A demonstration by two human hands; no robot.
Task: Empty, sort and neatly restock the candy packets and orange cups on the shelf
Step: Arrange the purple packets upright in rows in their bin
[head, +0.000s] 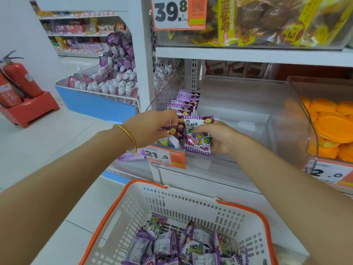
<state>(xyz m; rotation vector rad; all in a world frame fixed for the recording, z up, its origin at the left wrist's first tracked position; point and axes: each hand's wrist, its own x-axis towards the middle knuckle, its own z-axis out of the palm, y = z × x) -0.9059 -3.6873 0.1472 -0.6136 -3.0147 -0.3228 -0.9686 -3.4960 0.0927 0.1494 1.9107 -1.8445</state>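
The right hand (219,139) grips 1 purple candy packet (198,137) by its right edge, fingers curled round it. The packet stands upright, printed face towards the camera, at the front of the clear bin (248,115). The left hand (150,127), fingers curled, pinches the front end of the packet row (188,101), just left of the held packet and touching it. The row stands on edge along the bin's left side and runs towards the back.

The neighbouring bin (298,96) on the right holds stacked orange cups (328,121). Below the hands, a white basket (191,203) with an orange rim holds loose packets (193,243) of the same purple kind, lying jumbled.

A price tag (165,156) reading 21.8 sits on the bin's front lip. The left fingertips are partly hidden among the packets, and the number of packets in the row cannot be counted. The frame edges cut off the cups at the right and the basket pile at the bottom.
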